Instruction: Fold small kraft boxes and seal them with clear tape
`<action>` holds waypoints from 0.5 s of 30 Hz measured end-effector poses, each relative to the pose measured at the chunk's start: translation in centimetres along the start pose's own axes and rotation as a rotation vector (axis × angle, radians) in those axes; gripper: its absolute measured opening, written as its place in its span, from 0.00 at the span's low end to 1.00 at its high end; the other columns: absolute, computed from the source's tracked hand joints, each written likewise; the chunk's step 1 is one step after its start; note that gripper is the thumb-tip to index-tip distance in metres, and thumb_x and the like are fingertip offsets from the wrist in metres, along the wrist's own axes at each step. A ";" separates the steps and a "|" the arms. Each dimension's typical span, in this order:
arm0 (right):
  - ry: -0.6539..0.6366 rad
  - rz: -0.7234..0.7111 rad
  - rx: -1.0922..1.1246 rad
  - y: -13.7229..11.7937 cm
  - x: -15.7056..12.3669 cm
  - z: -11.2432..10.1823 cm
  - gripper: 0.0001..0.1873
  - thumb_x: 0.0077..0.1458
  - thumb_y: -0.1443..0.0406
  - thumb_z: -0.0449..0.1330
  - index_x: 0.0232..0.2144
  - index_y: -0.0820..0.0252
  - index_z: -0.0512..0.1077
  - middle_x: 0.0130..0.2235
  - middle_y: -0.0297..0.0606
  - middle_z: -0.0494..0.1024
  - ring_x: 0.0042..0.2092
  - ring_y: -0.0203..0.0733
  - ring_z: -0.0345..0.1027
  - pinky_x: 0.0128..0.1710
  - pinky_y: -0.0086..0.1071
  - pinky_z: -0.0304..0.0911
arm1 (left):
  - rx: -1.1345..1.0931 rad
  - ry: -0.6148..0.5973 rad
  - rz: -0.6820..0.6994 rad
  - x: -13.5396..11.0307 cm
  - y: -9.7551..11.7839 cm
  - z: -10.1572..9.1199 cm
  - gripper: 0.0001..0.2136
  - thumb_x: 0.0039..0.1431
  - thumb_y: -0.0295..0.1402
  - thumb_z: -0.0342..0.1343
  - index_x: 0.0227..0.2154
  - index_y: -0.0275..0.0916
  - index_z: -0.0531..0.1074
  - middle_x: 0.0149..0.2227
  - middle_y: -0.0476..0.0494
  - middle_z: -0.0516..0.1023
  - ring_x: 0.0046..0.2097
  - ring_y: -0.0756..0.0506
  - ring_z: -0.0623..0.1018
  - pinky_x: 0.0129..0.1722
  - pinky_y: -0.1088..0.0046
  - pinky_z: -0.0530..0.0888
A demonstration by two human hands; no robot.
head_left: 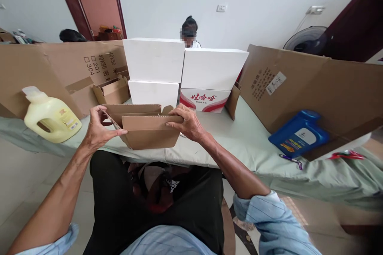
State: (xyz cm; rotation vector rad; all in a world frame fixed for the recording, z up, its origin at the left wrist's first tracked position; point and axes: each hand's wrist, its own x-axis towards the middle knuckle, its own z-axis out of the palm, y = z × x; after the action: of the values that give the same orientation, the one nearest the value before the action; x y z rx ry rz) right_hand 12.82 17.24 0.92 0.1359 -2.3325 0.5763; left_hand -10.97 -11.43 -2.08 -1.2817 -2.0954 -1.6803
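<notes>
A small brown cardboard box [151, 137] sits near the front edge of the table, its long flaps standing up. My left hand [100, 127] grips its left end, the thumb on the front flap and the fingers behind the end. At the right end my right hand [187, 121] pinches the front flap's top corner, thumb in front and fingers over the edge. The inside of the box is mostly hidden by its flaps. Behind it stand stacked white boxes [154, 61], the lower right one being a white box with red print [205, 100].
A pale yellow jug [50, 113] leans at the left, before a large cardboard panel [60, 57]. Another open carton [115, 91] stands behind. On the right are a blue bottle [299, 133], a pen [290, 161] and a second cardboard panel [299, 75]. A person [189, 34] is beyond the boxes.
</notes>
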 end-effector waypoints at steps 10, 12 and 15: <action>0.159 0.198 0.276 2.9 -3.1 3.9 0.26 0.66 0.49 0.69 0.59 0.56 0.74 0.51 0.42 0.79 0.45 0.44 0.72 0.45 0.37 0.71 | 0.036 0.226 -0.207 0.1 -2.7 3.5 0.49 0.21 0.49 0.81 0.48 0.45 0.59 0.47 0.46 0.70 0.43 0.44 0.77 0.35 0.68 0.77; 0.201 0.266 0.253 2.2 -6.0 3.8 0.28 0.67 0.48 0.67 0.60 0.55 0.73 0.50 0.42 0.79 0.41 0.42 0.71 0.43 0.36 0.71 | 0.035 0.240 -0.206 0.0 -3.4 3.5 0.50 0.18 0.49 0.81 0.47 0.45 0.59 0.45 0.48 0.70 0.40 0.45 0.76 0.34 0.68 0.76; 0.269 0.432 0.069 0.5 -13.9 3.2 0.17 0.71 0.50 0.61 0.42 0.56 0.77 0.37 0.37 0.77 0.37 0.41 0.69 0.43 0.35 0.67 | 0.040 0.244 -0.136 0.2 -5.0 3.3 0.51 0.15 0.52 0.81 0.45 0.46 0.58 0.42 0.52 0.71 0.37 0.47 0.75 0.34 0.68 0.75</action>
State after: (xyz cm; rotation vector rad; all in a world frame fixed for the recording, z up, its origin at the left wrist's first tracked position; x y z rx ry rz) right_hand 20.89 15.37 -10.71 -0.4006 -2.0841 0.8300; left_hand -13.34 -8.52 -6.68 -0.8897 -2.0975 -1.7379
